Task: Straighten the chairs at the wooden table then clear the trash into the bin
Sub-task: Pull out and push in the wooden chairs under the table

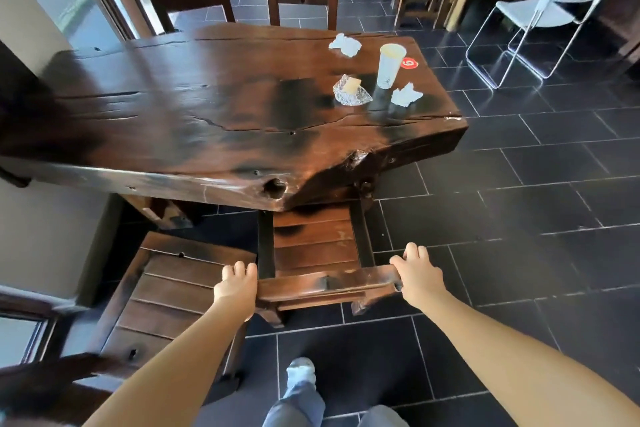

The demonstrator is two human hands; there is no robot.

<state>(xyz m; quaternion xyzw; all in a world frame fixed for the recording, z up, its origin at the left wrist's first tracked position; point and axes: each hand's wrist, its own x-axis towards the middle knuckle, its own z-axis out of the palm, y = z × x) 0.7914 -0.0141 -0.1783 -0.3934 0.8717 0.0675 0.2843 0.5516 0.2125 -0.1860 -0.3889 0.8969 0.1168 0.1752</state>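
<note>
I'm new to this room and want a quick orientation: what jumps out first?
The big dark slab table fills the middle, with a white cup, crumpled napkins and a clear wrapper toward its right end. Nearest the camera, the left hand and right hand grip the top rail of a wooden chair partly under the table's near edge.

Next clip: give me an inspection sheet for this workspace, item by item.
Surface: wooden table, dark, cracked slab; red sticker on it.
Job's things: chair at the near end, seat partly under the table; second chair beside it; bin not seen.
Clutter: white cup upright, crumpled napkins, clear wrapper.
Hands: left hand and right hand grip the chair's top rail ends.
Cables: nothing seen.
Surroundings: dark tiled floor, white folding chairs.
</note>
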